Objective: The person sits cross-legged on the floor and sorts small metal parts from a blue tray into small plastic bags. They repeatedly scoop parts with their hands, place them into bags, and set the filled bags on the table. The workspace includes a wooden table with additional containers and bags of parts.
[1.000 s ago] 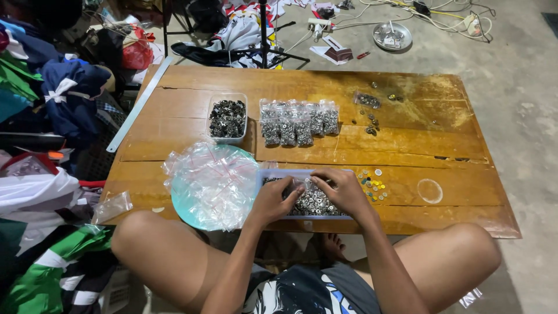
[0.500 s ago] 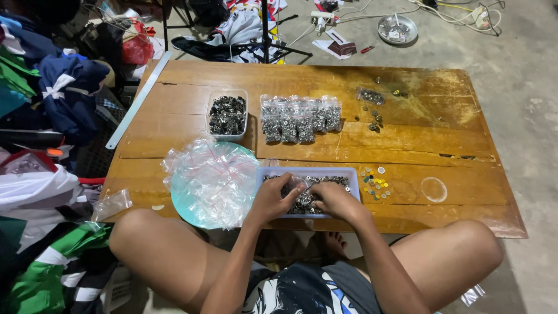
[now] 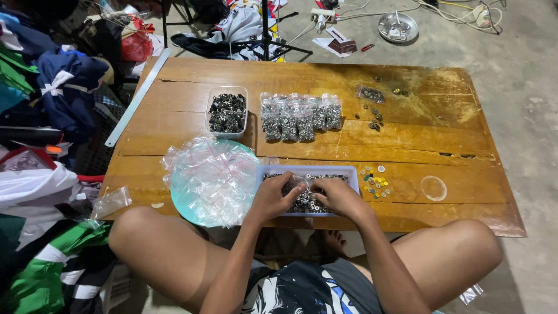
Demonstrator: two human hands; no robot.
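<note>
Table: low wooden table (image 3: pixel 407 110).
On it: two trays of metal parts (image 3: pixel 227 111), filled bags (image 3: pixel 299 116), plate of empty bags (image 3: pixel 212 180).

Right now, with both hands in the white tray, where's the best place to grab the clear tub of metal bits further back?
Probably grip the clear tub by its two long side walls just under the rim, coming from above. It stands upright and open-topped, with bare wood to its left and the row of filled bags close on its right.

Head view: above the wooden table (image 3: pixel 407 125), looking steeply down and forward.
Nearness: close; table fills mid-frame.
</note>
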